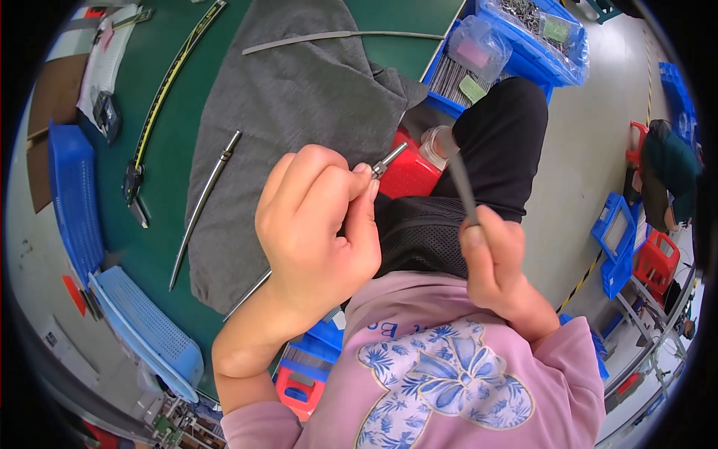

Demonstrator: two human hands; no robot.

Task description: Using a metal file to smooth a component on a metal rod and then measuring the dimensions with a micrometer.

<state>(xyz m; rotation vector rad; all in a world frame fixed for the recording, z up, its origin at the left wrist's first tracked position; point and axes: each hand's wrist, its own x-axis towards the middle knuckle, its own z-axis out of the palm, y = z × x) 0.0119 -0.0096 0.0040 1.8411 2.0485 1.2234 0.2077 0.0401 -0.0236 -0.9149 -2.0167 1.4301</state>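
Metal rod end (pixel 389 159) pinched in left hand (pixel 318 224) fingers, raised over lap for close view. Right hand (pixel 493 262) clenched on grey strip (pixel 460 179), upright. Spare rods (pixel 203 202) rest on grey cloth (pixel 292 112), cushioning the tabletop (pixel 172 142).

My left hand (pixel 318 224) is raised in front of my chest, back of the hand toward the camera, fingers (pixel 351 196) curled in, thumb and forefinger pinched together at the tip. Left forearm is bare and bent up from the lower edge. My right hand (pixel 493 258) sits lower and to the right, closed in a loose fist, thumb pressed on top. Right wrist is covered by a pink sleeve. Hands are apart, not touching.
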